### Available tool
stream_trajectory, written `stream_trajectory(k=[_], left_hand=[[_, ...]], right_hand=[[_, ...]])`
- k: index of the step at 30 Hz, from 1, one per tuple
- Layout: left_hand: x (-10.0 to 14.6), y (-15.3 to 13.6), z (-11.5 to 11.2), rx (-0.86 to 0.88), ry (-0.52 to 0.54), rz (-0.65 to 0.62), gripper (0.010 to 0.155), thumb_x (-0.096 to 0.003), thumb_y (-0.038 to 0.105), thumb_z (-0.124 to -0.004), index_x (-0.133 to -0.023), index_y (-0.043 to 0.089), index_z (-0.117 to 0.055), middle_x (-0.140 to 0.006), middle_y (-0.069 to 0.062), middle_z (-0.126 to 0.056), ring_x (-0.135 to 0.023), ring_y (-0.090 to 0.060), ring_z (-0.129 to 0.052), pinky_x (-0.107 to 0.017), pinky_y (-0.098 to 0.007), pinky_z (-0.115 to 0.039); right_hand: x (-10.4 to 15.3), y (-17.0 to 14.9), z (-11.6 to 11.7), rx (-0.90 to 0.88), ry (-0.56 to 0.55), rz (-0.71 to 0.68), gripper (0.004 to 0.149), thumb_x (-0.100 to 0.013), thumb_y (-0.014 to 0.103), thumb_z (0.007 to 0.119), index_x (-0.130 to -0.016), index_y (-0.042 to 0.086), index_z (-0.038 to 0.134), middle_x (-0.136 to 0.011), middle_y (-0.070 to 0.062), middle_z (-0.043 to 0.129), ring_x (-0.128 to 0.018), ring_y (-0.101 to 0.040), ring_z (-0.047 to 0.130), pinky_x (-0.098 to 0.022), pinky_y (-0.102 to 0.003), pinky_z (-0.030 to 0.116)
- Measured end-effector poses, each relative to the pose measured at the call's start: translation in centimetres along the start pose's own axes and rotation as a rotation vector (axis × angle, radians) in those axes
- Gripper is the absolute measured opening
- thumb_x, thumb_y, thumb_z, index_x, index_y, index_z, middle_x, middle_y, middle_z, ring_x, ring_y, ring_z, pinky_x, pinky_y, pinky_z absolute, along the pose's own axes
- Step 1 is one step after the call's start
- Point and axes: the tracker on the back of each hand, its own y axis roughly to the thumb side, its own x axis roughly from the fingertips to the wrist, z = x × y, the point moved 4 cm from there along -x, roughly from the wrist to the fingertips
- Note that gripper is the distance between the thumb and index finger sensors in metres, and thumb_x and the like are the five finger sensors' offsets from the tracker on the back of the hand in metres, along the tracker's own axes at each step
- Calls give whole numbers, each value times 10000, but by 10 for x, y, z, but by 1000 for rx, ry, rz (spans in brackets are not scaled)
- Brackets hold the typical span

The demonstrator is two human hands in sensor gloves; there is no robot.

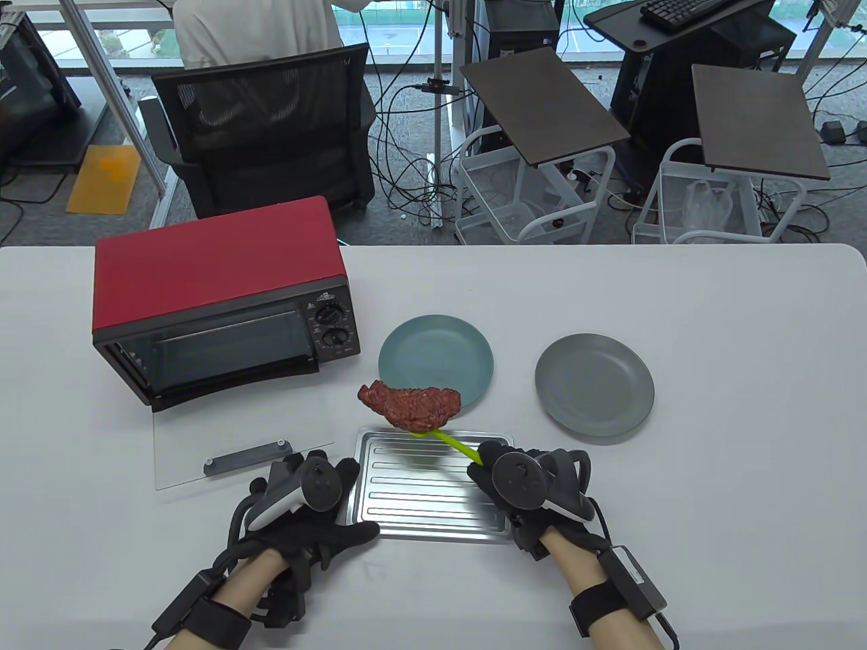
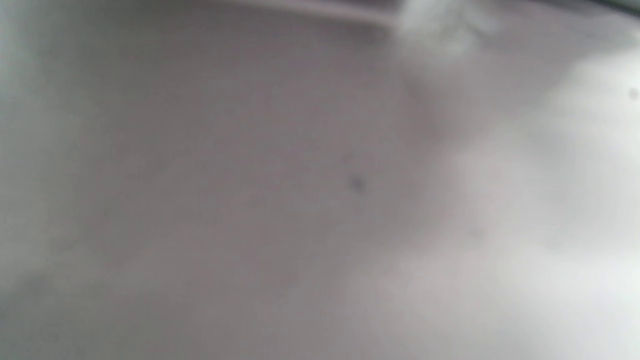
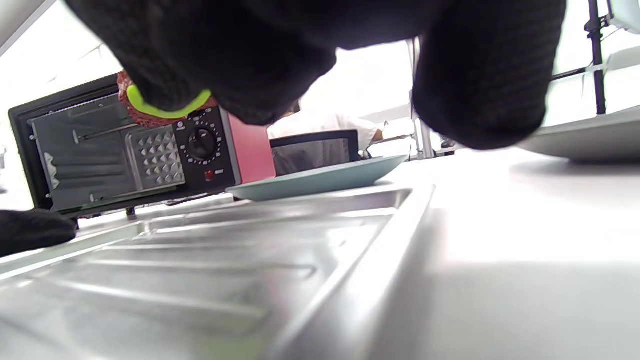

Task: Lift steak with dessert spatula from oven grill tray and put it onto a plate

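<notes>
Carrying steak (image 1: 410, 403) on dessert spatula (image 1: 455, 445), clear of oven grill tray (image 1: 433, 514) and nearing teal plate (image 1: 436, 359) — right hand (image 1: 521, 484) gripping the handle, left hand (image 1: 311, 501) resting flat, fingers relaxed, at tray edge — overhanging meat risking sliding off if blade tilts.

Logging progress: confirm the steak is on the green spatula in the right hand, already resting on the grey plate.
Not resting on the grey plate. In the table view the steak rides raised on the green spatula held by the right hand, above the tray's far edge, by the teal plate.
</notes>
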Motion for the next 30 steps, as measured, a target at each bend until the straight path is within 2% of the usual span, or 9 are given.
stream_trajectory(k=[6,12,30], left_hand=[[0,0,0,-1,0,0,999,-324,935,-514,-961,505,123,-1061,57,235,-1030,-356,233,-653,-769,13],[0,0,0,-1,0,0,998,-325,935,-514,-961,505,123,-1061,56,236,-1030,-357,233,-653,-770,11],[0,0,0,-4,-2,-1,994,-328,931,-516,-960,507,123,-1060,51,237,-1027,-363,233,-652,-773,9]], right_hand=[[-6,-5,-18,31,-72,53,412,-471,447,795,-717,119,841,-335,38,915,-36,-125,857,-309,-412,886],[-15,-13,-25,45,-92,112,414,-471,447,799,-717,117,840,-335,37,913,-35,-127,856,-307,-415,885],[-51,-34,-1,107,-35,282,412,-457,449,810,-705,122,850,-323,40,916,-28,-124,854,-295,-413,891]])
